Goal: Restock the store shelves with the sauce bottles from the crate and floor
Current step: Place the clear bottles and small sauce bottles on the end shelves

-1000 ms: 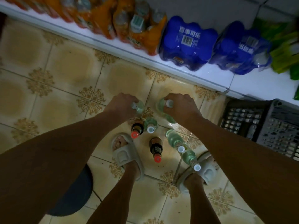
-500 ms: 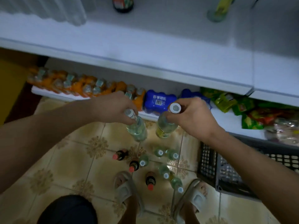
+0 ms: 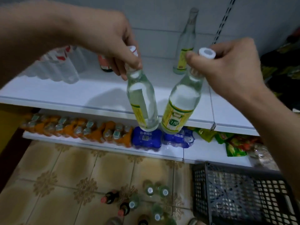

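Each hand pinches a clear, white-capped, yellow-labelled sauce bottle by its neck, the left hand [image 3: 112,44] holding the left bottle [image 3: 142,101] and the right hand [image 3: 230,65] the right bottle [image 3: 181,104], both hanging tilted, seemingly just above the white shelf [image 3: 81,93].

just one head cam, looking forward and down at the white shelf [image 3: 81,93] from close up, floor tiles [image 3: 68,176] below it.
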### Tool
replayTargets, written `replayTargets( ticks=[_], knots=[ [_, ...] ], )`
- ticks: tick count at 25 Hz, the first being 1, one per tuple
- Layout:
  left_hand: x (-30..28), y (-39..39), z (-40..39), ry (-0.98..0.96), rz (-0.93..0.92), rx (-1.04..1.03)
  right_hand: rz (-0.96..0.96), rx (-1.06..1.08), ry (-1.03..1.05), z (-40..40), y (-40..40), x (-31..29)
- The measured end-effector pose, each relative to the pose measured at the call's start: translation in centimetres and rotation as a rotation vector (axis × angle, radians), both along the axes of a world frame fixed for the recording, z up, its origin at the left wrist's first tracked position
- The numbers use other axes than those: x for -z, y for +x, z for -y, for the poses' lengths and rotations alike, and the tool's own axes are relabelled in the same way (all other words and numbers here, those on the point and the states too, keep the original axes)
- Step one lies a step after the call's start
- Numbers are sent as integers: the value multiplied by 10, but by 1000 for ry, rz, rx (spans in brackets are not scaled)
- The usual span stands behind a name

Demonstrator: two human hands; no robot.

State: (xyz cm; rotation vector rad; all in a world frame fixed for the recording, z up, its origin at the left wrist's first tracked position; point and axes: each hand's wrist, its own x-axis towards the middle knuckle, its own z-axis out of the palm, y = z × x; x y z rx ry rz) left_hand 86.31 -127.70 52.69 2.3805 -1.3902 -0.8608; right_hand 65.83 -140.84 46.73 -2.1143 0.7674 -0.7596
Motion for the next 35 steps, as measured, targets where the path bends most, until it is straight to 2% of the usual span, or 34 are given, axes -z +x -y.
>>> replayTargets(
  ticks=[7, 12, 21, 23, 25, 27, 30, 32, 35],
  knots=[
    [8, -8, 80, -55, 30, 26, -81, 116, -151, 62, 15, -1],
    [30, -9, 122, 2, 24, -1, -76, 222, -157, 90, 30, 25],
    [42, -9, 141, -63, 41, -46, -86, 229, -38, 107, 36, 49],
    [59, -8, 136, -146, 97, -85, -98, 243, -47, 105, 38, 51],
    [85, -12, 126, -307, 121, -160, -58, 272, -58, 98, 38, 55],
    [112, -21, 117, -367, -19, -213, -66, 264, -60, 94, 36, 70],
    [152, -29, 110, -327, -237, -276, -258, 173, 75, 87, 28, 105],
    [167, -27, 114, -402, -266, -317, -240, 139, 193, 89, 27, 120],
    [172, -30, 130, -435, -261, -327, -229, 114, 162, 94, 25, 125]
  ],
)
